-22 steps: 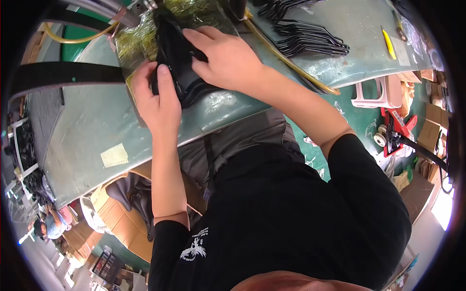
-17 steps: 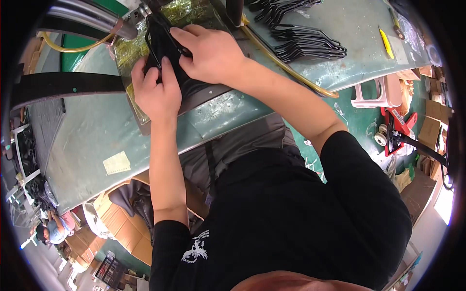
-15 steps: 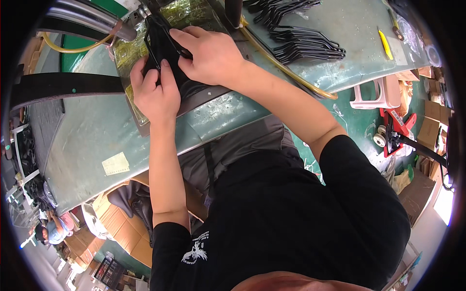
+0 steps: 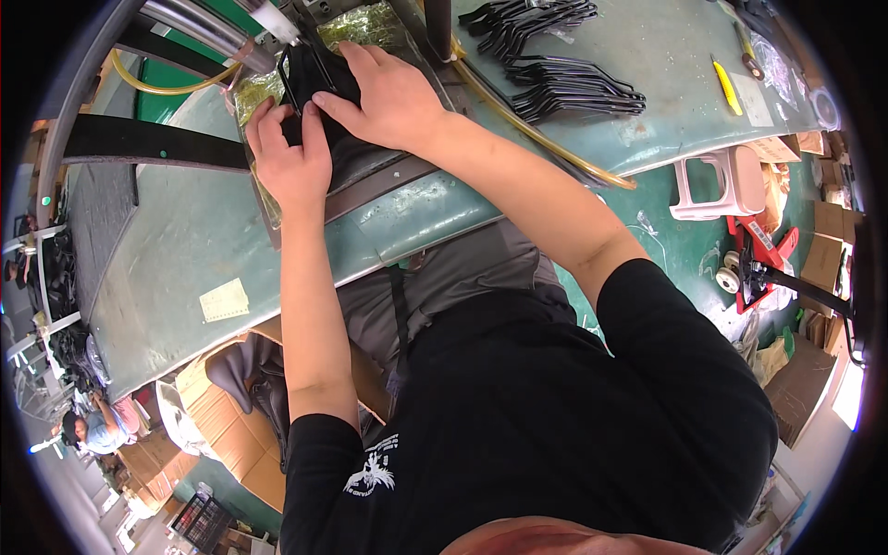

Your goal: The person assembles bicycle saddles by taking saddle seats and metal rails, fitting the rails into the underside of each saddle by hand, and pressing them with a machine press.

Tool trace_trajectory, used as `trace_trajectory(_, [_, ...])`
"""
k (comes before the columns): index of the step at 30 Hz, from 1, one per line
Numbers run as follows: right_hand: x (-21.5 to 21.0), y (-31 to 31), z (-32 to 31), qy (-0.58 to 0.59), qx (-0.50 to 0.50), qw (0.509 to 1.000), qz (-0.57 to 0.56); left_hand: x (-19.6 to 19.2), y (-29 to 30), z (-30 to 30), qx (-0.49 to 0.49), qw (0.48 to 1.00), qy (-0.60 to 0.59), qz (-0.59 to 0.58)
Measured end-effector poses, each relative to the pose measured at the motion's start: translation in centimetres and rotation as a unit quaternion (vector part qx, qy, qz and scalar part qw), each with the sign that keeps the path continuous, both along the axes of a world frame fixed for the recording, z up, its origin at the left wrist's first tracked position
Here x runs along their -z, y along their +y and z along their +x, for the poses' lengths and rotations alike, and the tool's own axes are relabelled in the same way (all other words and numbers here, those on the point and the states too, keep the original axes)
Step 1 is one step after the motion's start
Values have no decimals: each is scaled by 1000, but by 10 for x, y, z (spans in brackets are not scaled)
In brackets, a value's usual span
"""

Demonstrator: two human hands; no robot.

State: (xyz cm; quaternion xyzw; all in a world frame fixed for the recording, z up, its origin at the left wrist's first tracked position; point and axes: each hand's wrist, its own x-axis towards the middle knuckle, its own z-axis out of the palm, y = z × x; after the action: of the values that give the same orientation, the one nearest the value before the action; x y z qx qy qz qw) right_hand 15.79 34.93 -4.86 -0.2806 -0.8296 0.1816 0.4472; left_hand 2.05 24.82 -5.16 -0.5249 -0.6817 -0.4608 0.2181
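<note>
Under both hands lies a black piece that looks like a bicycle saddle (image 4: pixel 353 159), its bent black metal rails (image 4: pixel 287 81) facing up. My left hand (image 4: pixel 294 162) has its fingers curled on the saddle's near left part, beside one rail. My right hand (image 4: pixel 393 102) grips the right side, fingers over the far part and thumb reaching across to my left fingertips. The saddle rests on a plate with a yellowish, film-covered surface (image 4: pixel 375 23). Just beyond the rails, a metal cylinder with a white tip (image 4: pixel 275 20) points at them. My fingers hide much of the saddle.
Bundles of bent black rails (image 4: pixel 578 88) lie at the right of the green table (image 4: pixel 176 222), behind a yellow hose (image 4: pixel 555 157). A yellow cutter (image 4: pixel 726 88) lies farther right. A stool (image 4: pixel 726 185), a red pallet jack (image 4: pixel 763 250) and an open carton (image 4: pixel 245 453) stand below.
My right hand has slid slightly left and its thumb now meets my left fingertips. The metal cylinder's end now shows a white tip near the rails. The whole view has shifted slightly.
</note>
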Motion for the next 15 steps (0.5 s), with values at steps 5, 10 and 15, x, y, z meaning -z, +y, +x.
trace_trajectory(5, [-4, -5, 8, 4, -18, 999, -39, -2, -11, 5, 20, 997, -75, 2])
trace_trajectory(10, [-11, -5, 10, -27, -31, 996, -83, -18, -15, 13, -45, 982, -136, -125])
trace_trajectory(15, [-44, -4, 48, 44, -156, 951, -265, -29, -33, 5, -21, 959, -250, -129])
